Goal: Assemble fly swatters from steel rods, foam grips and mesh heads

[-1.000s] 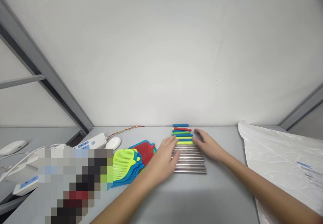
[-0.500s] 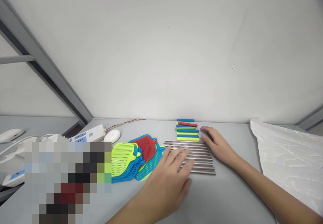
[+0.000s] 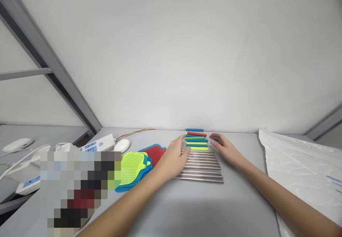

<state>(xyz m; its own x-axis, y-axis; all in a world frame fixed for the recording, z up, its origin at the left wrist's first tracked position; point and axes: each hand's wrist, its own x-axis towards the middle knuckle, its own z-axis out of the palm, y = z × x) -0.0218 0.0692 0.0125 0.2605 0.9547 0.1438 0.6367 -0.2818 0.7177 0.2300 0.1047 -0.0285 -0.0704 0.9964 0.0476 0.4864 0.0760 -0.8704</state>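
Several coloured plastic handles [image 3: 197, 141] in blue, red, green and yellow lie in a column near the wall. My left hand [image 3: 175, 158] is at their left ends, thumb and fingers apart, partly over the metal rods. On the other side, my right hand [image 3: 224, 149] is open beside the handles' right ends, fingers bent and apart from them. Below the handles, several shiny metal rods [image 3: 205, 169] lie side by side, their left ends hidden by my left hand. Perforated fly swatter heads [image 3: 133, 165] in yellow, blue and red are stacked to the left, partly behind my left forearm.
A white power strip [image 3: 100, 144] and a round white device [image 3: 122, 145] stand at the left, with cables. White plastic sheeting [image 3: 299, 169] covers the table's right side. A wall [image 3: 187, 51] rises behind the table. Part of the lower left is pixelated.
My left hand has moved forward from over the metal rods to the left ends of the handles. My right hand stays at their right ends. The view has shifted slightly.
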